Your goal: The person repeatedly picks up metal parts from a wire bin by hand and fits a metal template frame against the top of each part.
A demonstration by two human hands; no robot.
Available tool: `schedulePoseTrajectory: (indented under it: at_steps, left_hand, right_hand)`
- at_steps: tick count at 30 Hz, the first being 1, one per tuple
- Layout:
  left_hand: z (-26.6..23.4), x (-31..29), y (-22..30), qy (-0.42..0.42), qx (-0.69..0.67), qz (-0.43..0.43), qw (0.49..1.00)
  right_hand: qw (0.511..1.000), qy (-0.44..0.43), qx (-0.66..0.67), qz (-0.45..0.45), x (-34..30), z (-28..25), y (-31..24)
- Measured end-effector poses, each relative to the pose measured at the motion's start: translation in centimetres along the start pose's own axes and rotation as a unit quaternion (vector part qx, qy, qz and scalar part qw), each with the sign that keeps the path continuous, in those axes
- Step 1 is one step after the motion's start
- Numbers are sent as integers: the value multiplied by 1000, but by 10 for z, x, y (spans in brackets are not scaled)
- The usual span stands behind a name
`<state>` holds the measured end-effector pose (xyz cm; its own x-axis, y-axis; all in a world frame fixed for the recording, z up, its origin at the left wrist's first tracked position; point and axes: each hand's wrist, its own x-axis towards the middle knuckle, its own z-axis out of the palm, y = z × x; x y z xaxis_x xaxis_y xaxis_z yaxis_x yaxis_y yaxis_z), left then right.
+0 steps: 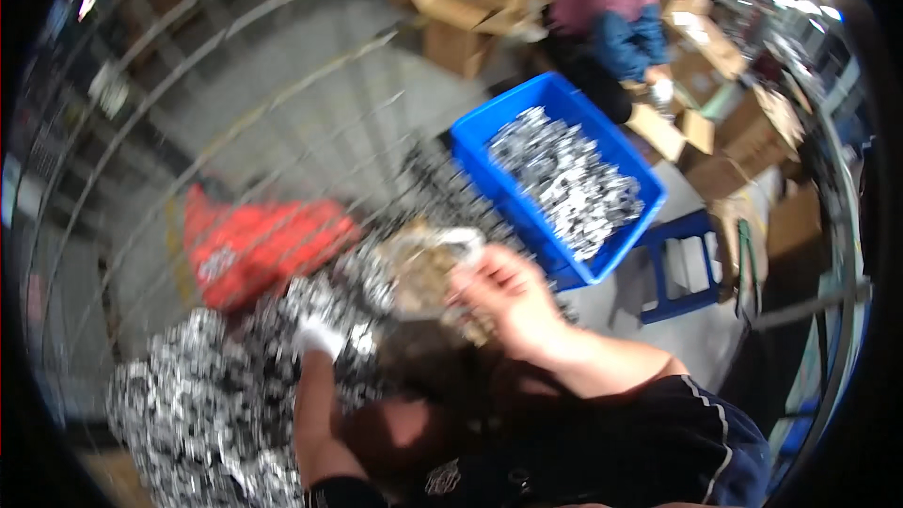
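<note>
My left hand (320,337), in a white glove, reaches into a heap of small silvery metal parts (202,404). Blur and the parts hide its fingers, so I cannot tell what they hold. My right hand (508,301) is bare and closed, with its fingertips at the edge of what looks like a translucent plastic bag (419,273). Something brownish shows through this bag, too smeared to name. Beyond the heap lies a red sack (263,245), beside the metal parts.
A blue plastic bin (499,183) full of similar metal parts stands ahead right, with a blue stool (682,306) near it. Wire mesh (198,165) curves along the left. Farther off, a person (611,14) in pink and blue works among cardboard boxes (461,42).
</note>
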<state>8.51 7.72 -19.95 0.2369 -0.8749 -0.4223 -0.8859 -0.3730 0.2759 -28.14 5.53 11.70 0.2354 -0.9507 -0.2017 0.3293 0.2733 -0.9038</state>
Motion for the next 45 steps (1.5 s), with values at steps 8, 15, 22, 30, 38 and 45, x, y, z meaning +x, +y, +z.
schedulePoseTrajectory:
  at_steps: [8,15,22,30,38,45]
  left_hand:
    - [-42,-22,97,150,104,-125,975]
    - [-49,25,97,2,258,-208,943]
    - [-41,5,72,-4,225,-165,960]
    - [-75,-44,59,-28,274,38,961]
    - [-94,-57,-37,11,-796,-40,604]
    - [-200,-151,182,-26,-867,68,492]
  right_hand:
    - [998,-16,21,-52,5,-25,13]
    - [999,-37,5,-20,9,-23,14]
    - [999,-35,4,-36,8,-20,18]
    - [988,61,-92,-106,4,-26,11]
    - [992,25,-23,-118,5,-19,16]
    - [995,-76,52,-44,-3,-21,13]
